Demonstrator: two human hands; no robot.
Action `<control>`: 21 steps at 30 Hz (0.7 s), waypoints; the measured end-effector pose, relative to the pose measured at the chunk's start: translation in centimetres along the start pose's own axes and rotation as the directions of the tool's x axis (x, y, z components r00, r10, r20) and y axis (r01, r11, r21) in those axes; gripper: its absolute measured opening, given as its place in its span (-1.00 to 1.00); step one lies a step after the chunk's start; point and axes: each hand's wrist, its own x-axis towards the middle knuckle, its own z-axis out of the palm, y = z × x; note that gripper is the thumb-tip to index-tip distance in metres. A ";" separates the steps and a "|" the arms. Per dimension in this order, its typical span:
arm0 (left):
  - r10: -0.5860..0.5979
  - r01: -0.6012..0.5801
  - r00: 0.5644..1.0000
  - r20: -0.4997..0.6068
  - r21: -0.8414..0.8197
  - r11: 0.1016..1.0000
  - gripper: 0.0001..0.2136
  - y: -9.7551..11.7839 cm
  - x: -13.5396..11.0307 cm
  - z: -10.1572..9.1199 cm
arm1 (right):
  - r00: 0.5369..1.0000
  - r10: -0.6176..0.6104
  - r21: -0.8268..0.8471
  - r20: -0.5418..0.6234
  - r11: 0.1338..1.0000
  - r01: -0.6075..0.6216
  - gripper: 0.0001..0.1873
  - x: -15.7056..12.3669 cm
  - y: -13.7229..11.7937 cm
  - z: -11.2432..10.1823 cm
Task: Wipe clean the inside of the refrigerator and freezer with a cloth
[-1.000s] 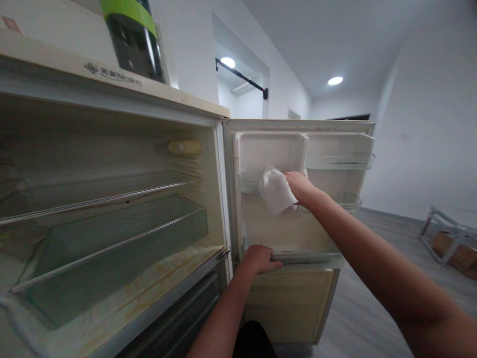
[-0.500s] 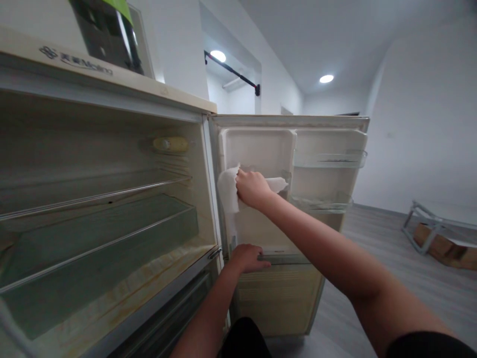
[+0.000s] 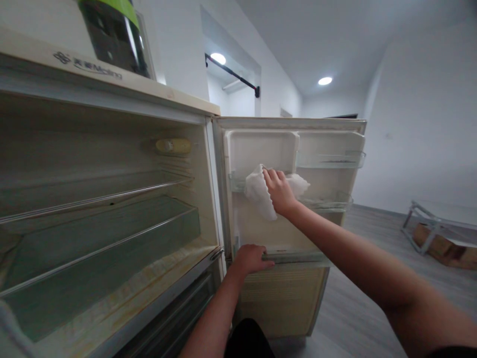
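Note:
A fridge door [image 3: 268, 228] stands swung out to the right, its inner side facing me. My right hand [image 3: 280, 193] is closed round a white wipe [image 3: 260, 191] at the middle of the door, by a clear door shelf [image 3: 237, 186]. The wipe hangs out on both sides of the fingers. Lower down, my left hand [image 3: 252, 258] grips the rim of the bottom door shelf [image 3: 294, 258] near its hinge-side end. Its thumb shows over the rim; some fingers are hidden.
To the left is the stained fridge interior [image 3: 112, 298], with a glass shelf [image 3: 93, 196] and a green-tinted drawer [image 3: 112, 253]. A dark container with a green band [image 3: 114, 44] stands on top. A low table [image 3: 447, 214] with a cardboard box [image 3: 447, 246] is at right.
My right hand has moved right across the door with the wipe, away from the hinge side. My left hand stays on the bottom shelf. The view has shifted slightly.

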 end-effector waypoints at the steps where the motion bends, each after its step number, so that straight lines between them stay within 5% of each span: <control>1: -0.006 0.006 1.000 0.001 0.001 1.000 -0.43 0.0 0.1 0.0 | 1.000 -0.007 0.009 -0.026 1.000 0.007 -0.51 0.7 -1.0 0.2; 6: -0.021 0.021 1.000 0.018 -0.005 1.000 -0.45 0.0 0.1 -0.1 | 0.988 -0.033 0.037 -0.152 0.999 0.039 -0.67 4.2 -6.0 0.2; 10: -0.013 0.014 1.000 0.020 -0.019 1.000 -0.43 -0.3 -0.3 -0.1 | 0.977 -0.053 0.007 -0.207 0.998 0.056 -0.65 4.4 -6.7 0.1; 21: 0.006 -0.007 1.000 -0.004 -0.045 0.999 -0.40 -0.7 -0.8 0.0 | 0.975 -0.156 -0.183 -0.156 0.975 0.127 -0.75 -2.7 3.3 -0.4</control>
